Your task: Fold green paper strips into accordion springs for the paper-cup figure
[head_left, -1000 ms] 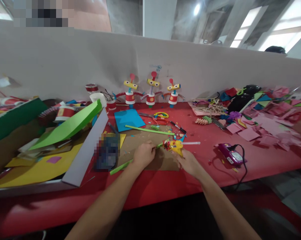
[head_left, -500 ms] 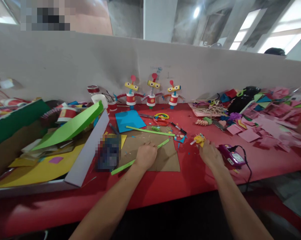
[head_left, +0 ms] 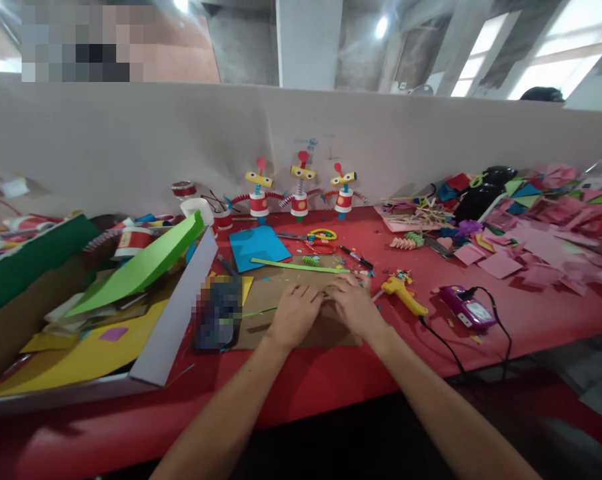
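My left hand (head_left: 297, 313) is closed over the brown cardboard (head_left: 265, 330), fingers curled on a narrow green paper strip (head_left: 261, 311) that sticks out to its left. My right hand (head_left: 355, 305) meets it fingertip to fingertip, pinching at the strip's other end, which the fingers hide. To the right of my right hand a yellow glue gun (head_left: 405, 297) lies on the red table. Just beyond the hands are a second green strip (head_left: 301, 265) and a small green folded paper coil (head_left: 311, 261).
Behind lie blue paper (head_left: 259, 245), scissors (head_left: 321, 235) and a pen (head_left: 357, 257). Three paper-cup robot figures (head_left: 299, 204) stand by the partition. An open box (head_left: 173, 313) of paper is left, a purple power socket (head_left: 465, 308) right, pink paper pieces (head_left: 545, 243) beyond.
My right hand has let go of the glue gun, leaving it on the table, and moved left to meet my left hand. The green strip is now turned edge-on.
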A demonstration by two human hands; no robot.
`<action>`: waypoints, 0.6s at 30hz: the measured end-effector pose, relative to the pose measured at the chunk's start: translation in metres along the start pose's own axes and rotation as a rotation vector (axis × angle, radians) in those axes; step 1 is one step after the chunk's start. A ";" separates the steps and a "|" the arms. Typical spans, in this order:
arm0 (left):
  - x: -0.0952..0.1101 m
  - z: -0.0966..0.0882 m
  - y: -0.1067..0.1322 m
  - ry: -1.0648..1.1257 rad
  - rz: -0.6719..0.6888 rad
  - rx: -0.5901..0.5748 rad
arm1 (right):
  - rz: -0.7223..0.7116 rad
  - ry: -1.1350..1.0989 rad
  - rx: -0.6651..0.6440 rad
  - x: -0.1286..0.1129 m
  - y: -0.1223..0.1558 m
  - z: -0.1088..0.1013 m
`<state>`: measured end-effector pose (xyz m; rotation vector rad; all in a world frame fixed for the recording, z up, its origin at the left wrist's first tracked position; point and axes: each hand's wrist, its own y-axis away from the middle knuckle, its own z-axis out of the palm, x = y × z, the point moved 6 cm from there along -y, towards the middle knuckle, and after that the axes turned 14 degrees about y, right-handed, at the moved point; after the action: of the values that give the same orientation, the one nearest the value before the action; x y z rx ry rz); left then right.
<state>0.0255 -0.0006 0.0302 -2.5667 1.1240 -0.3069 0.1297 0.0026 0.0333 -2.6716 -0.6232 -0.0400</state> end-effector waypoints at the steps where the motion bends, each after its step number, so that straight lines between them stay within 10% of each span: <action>1: 0.000 -0.001 0.000 0.011 -0.005 0.003 | -0.008 -0.019 -0.009 -0.004 -0.004 0.003; 10: -0.011 -0.011 0.002 0.090 -0.153 0.076 | -0.013 -0.034 -0.002 -0.001 -0.011 -0.002; 18: -0.031 -0.026 0.011 0.047 -0.258 0.208 | 0.194 0.180 0.035 0.061 0.004 -0.022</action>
<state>-0.0108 0.0098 0.0485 -2.5263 0.7302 -0.5188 0.1873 0.0167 0.0593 -2.6438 -0.3049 -0.2117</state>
